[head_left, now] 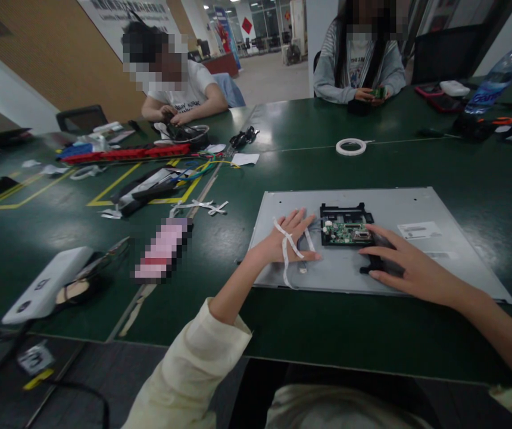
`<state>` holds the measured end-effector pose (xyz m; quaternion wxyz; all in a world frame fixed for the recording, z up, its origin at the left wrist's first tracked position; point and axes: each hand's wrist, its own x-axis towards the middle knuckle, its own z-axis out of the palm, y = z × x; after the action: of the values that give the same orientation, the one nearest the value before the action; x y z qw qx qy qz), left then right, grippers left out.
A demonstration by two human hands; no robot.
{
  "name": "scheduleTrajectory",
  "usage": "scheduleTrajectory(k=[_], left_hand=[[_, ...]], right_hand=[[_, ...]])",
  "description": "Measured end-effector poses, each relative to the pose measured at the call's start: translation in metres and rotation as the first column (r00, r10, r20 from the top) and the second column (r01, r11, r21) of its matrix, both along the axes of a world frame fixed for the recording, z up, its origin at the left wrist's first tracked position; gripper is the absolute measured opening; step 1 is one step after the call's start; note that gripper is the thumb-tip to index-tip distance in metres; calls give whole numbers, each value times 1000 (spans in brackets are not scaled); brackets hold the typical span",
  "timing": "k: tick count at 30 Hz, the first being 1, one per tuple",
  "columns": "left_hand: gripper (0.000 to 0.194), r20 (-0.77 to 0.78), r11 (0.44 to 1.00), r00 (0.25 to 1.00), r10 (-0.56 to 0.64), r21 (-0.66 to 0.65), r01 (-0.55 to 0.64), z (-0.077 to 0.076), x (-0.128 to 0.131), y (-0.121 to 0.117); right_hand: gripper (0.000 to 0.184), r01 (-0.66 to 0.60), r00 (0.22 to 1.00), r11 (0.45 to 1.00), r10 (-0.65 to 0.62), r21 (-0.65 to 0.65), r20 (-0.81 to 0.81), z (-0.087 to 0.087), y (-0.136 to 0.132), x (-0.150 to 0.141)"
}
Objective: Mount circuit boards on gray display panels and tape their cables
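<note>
A pale flat panel is laid on the green table, with a green circuit board seated in a black bracket near its middle. The left hand is spread over the panel, left of the board, with thin white strips draped across its back; nothing is seen to be grasped by it. The right hand is curved at the board's right end, thumb and fingers apart around a dark piece; whether that piece is gripped cannot be told. Positioning of the board assembly appears to be in hand, with 2 hands used. Steady left-hand support and careful right-hand alignment seem called for, without the board being pressed.
</note>
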<state>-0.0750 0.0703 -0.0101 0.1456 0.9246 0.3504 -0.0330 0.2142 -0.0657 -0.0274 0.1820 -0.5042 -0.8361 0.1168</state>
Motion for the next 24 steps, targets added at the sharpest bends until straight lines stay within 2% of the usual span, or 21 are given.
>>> scheduleTrajectory(k=[7,12,18,21,24], left_hand=[[107,27,1000,1000,11,15,-12,-5,-1,0],[106,63,999,997,43,-2,-43,-5,-1,1],[90,72,998,996,51,17,-53,5,3,-4],[87,77,999,996,51,16,-52,10,6,-7],[92,109,998,993,54,7,-55,10,7,-9]], right_hand=[[41,-28,998,991,35,131,-57,16,9,-22],[37,-117,987,958,142,261,-76,22,25,-62],[24,-191,977,893,215,408,-13,24,46,-109],[20,-179,979,874,202,452,-4,27,52,-117],[23,-166,983,863,185,478,6,28,54,-114]])
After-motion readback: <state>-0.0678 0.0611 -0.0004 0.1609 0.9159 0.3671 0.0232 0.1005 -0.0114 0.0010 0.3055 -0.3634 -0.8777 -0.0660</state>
